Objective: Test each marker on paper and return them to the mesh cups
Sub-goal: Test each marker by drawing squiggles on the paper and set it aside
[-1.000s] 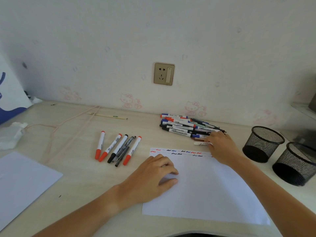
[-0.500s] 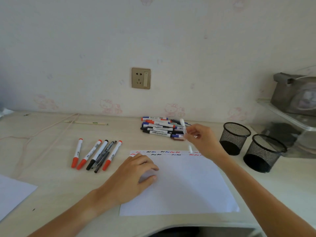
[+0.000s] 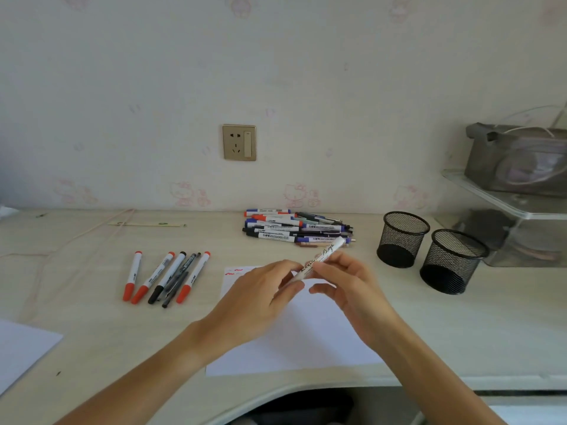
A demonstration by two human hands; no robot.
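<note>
Uncapping a white acrylic marker over the test sheet

Both hands are clamped on one white acrylic marker, raised above the paper: the left hand pinches its lower end, the right hand grips the barrel near the middle. The cap is presumably at the lower end, though the fingers hide it. Recommended: pull straight along the barrel, no twisting sideways, and keep the tip over the paper in case ink spits. New strokes belong beside the existing red squiggles. The two mesh cups stand empty to the right; a marker pile and a row of five pens lie on the surface.
</note>
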